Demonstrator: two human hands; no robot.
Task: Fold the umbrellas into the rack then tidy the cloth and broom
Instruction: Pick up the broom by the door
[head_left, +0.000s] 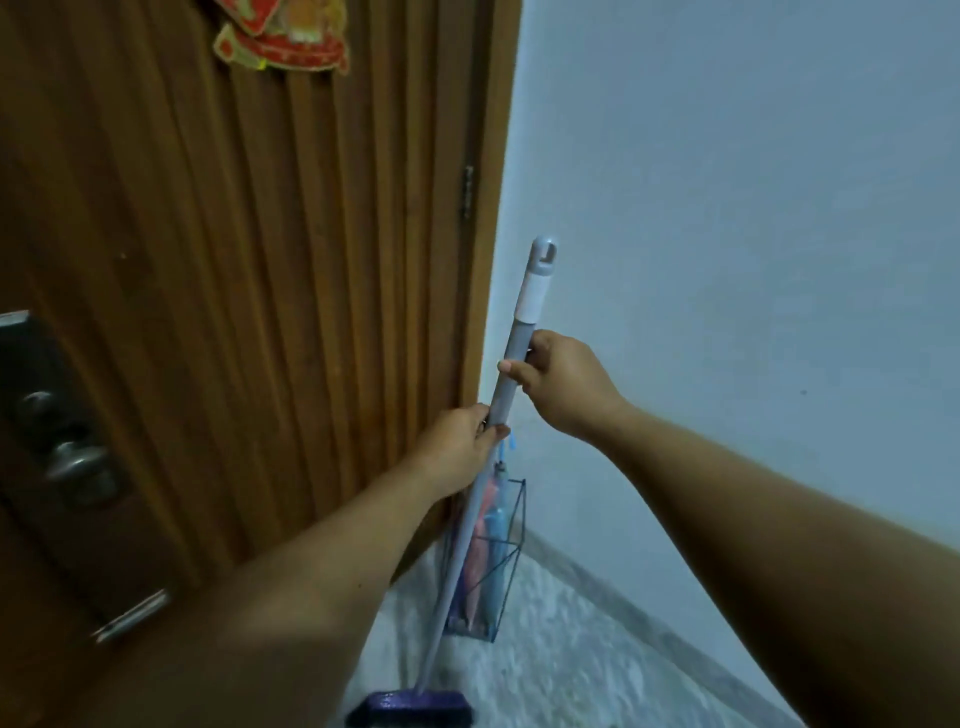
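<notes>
both hands clench the broom (470, 525): right hand (558, 382) high on its smooth grey pole, left hand (457, 447) below, purple bristles on the speckled floor (561, 665) beside the wire rack (511, 561) of folded umbrellas (491, 535)

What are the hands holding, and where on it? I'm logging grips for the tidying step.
Both hands grip the broom by its grey handle: right hand just below the white end cap, left hand lower down.

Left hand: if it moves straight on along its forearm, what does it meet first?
The left hand already grips the broom; beyond it, probably the wall beside the door, though depth is unclear.
</notes>
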